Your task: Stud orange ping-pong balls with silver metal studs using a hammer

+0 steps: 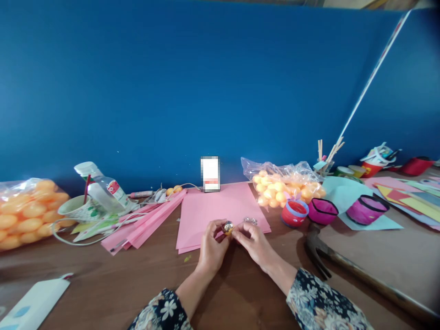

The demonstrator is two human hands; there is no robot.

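A small shiny round object (227, 226), silver on top and gold below, is held above the near edge of the pink paper sheets (216, 206). My left hand (212, 250) grips it between thumb and fingertips from the left. From the right, my right hand (256, 245) is closed in a pinch, its fingertips at the lower right edge of the same object. Just beyond the right fingers lies a small clump of silvery, glittering bits (250, 221) on the paper; their kind is too small to tell.
A claw hammer (319, 247) lies at right, near small fabric pots (323, 211). Bags of orange balls (275, 188) sit at back right and far left. Pink strips (147, 224), a cup (74, 206) and a plastic bottle (106, 188) stand left. A blue partition (206, 91) closes the back.
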